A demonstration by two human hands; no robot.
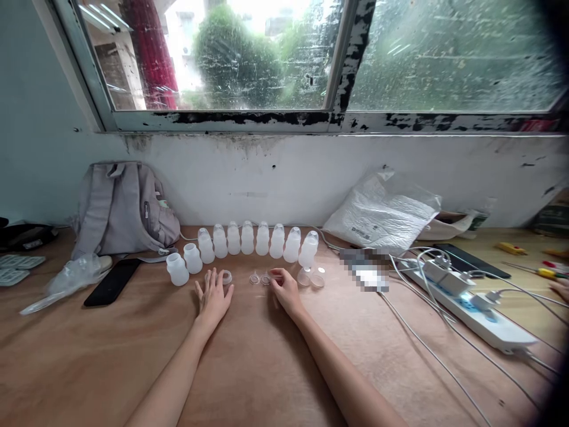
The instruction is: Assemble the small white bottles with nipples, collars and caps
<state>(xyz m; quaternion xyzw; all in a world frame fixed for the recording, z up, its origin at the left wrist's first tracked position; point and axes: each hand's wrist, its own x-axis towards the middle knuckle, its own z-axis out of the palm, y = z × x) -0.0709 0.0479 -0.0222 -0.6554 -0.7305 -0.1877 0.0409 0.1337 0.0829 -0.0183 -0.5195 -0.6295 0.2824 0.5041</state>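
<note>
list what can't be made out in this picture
1. Head view: whatever the right hand may hold, hidden by that hand.
2. Head view: whatever lies beneath the left hand, covered by it.
3. Head view: the other person's hand, mostly cut off by the frame's right edge.
4. Head view: details of the pixelated object, masked by the blocks.
</note>
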